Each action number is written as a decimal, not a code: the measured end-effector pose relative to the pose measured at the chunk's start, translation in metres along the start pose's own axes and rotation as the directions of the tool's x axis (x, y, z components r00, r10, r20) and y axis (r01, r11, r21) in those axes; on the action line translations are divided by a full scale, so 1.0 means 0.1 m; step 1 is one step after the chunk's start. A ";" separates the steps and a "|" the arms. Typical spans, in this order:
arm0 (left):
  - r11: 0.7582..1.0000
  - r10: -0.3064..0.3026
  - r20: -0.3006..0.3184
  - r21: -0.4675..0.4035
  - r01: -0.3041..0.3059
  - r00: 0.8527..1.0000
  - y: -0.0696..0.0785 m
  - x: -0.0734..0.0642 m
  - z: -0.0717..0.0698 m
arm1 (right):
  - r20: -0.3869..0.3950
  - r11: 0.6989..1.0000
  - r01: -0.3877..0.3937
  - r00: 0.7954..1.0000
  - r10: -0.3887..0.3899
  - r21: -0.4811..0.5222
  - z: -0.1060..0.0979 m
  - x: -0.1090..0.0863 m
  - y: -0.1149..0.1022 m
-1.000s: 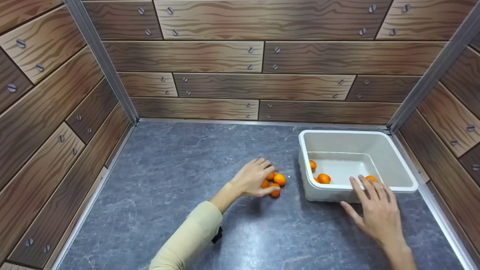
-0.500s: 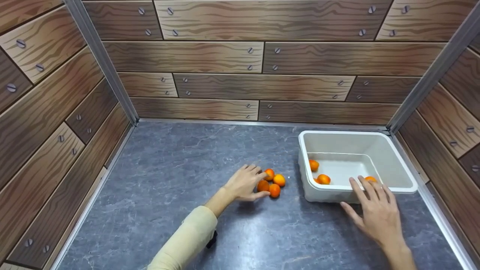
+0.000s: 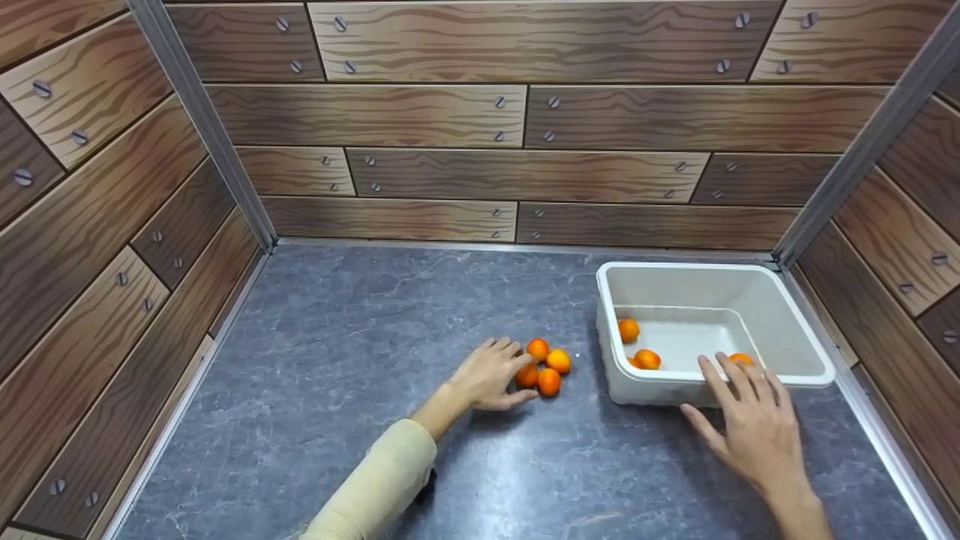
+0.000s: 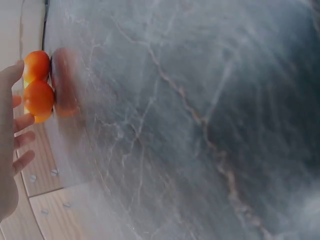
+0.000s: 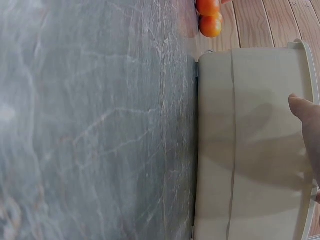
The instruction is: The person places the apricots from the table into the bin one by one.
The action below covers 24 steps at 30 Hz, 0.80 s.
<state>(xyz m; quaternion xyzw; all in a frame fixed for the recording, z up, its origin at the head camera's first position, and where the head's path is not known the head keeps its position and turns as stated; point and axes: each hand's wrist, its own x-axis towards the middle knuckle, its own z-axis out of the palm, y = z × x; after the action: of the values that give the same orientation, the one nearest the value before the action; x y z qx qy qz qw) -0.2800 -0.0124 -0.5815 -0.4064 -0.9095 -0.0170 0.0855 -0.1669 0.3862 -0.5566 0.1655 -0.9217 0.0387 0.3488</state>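
Note:
Several small, glossy orange-red fruits [image 3: 558, 361] sit in a tight cluster on the dark marbled table, left of a white bin [image 3: 652, 392]. My left hand [image 3: 487, 377] rests at the cluster's left side, fingers spread loosely and thumb along the near side. In the left wrist view, the fruits [image 4: 39, 97] lie between the thumb [image 4: 11, 76] and the other fingers. My right hand [image 3: 761, 435] lies over the bin's front rim with fingers fairly straight. The right wrist view has its thumb [image 5: 304, 109] outside the bin's side wall [image 5: 265, 100].
Inside the bin are several more orange fruits [image 3: 647, 359], at the left and front; one is partly behind my right fingers. Wood-patterned panels [image 3: 420, 172] enclose the table at back and sides, with metal strips [image 3: 892, 450] along the edges. The bin stands near the right strip.
My left hand has drawn back leftward from over the cluster, uncovering the fruits, then edged slightly right again. The leftmost fruit has shifted slightly. My right hand and the bin stay put.

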 end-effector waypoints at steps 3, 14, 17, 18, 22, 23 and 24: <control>1.000 0.002 -0.013 -0.013 -0.002 1.000 0.00 0.00 0.02 | -0.031 1.000 0.004 1.000 -0.004 0.010 0.00 0.01 -0.01; 0.999 -0.011 0.012 -0.045 0.012 1.000 0.01 -0.01 0.08 | -0.079 1.000 0.022 0.997 -0.020 0.018 0.03 0.01 -0.02; 0.999 -0.014 0.013 -0.036 0.014 1.000 0.01 -0.02 0.09 | -0.071 1.000 0.020 0.997 -0.018 0.018 0.03 0.01 -0.02; 0.999 -0.013 0.013 -0.032 0.013 1.000 0.01 -0.03 0.09 | -0.068 1.000 0.019 0.997 -0.018 0.018 0.03 0.01 -0.02; 1.000 -0.015 0.016 -0.019 0.015 1.000 -0.01 -0.04 0.09 | -0.057 1.000 0.015 0.998 -0.014 0.018 0.02 0.01 -0.01; 1.000 -0.015 0.017 -0.014 0.015 1.000 -0.01 -0.04 0.09 | -0.049 1.000 0.013 0.999 -0.013 0.014 0.02 0.01 -0.01; 1.000 -0.016 0.021 -0.009 0.016 1.000 -0.01 -0.05 0.09 | -0.039 1.000 0.013 0.999 -0.012 0.010 0.02 0.01 0.00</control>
<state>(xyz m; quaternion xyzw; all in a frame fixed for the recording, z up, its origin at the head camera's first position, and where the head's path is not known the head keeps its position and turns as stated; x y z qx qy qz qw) -0.2789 -0.0157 -0.5916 -0.3997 -0.9135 -0.0176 0.0740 -0.1683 0.3856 -0.5575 0.1722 -0.9135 0.0444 0.3659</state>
